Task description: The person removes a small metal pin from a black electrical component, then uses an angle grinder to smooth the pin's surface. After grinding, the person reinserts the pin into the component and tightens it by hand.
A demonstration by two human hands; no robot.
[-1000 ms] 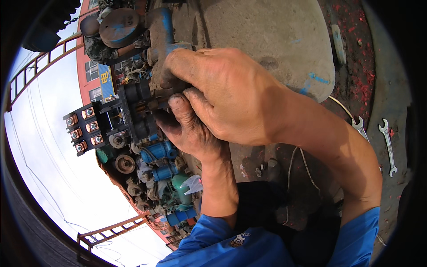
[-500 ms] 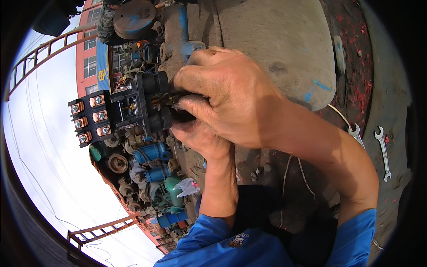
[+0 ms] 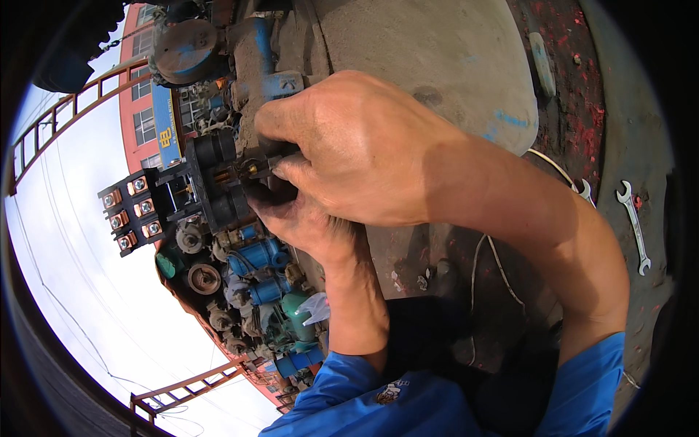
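A black electrical switch unit is held up in front of me, left of the middle. Copper terminals with screws line its far end, and two black cylindrical parts stand on the side toward my hands. My left hand is closed around its near end from below, fingers partly hidden. Above it, my right hand pinches thumb and finger together beside a small brass-coloured piece between the cylinders. What those fingertips grip is too small to name.
A large dusty metal housing with blue paint marks lies ahead. One open-ended wrench is on the ground at right, another partly behind my forearm. A pale cable runs nearby. Blue motors and other machinery are piled at left.
Both hands and the switch unit have shifted left and slightly down in the view. The right fingertips remain pinched at the unit's near side. The background has shifted a little too.
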